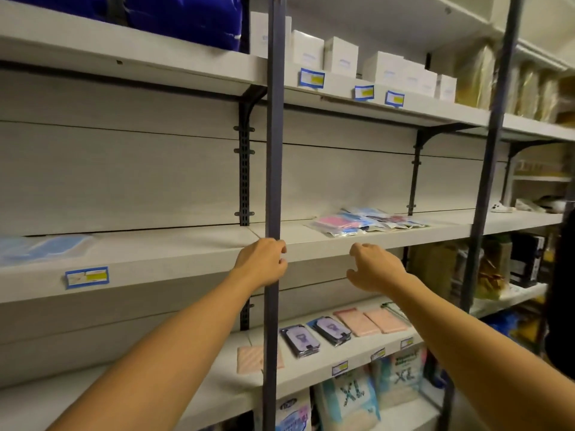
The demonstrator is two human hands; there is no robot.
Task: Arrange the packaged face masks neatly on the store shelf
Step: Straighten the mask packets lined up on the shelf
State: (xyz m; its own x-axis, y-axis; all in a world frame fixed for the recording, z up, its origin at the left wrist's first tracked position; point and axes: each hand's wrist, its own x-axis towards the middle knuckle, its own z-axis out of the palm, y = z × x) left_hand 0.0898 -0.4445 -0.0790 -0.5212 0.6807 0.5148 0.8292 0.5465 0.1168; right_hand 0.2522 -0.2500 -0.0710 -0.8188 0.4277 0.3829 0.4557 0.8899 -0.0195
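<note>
Landmark: the dark upright post [273,150] at the shelf front.
Masks: packaged face masks [367,220] lie in a loose, overlapping heap on the middle shelf [186,259], right of the post.
Left hand [261,262]: gripping the post.
Right hand [373,265]: right of the post, fingers loosely curled, empty.
Progress: judged barely begun; the heap remains unsorted.

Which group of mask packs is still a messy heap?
The pink and blue packs on the middle shelf, beyond the right hand; the packs one shelf down lie in a row.
</note>
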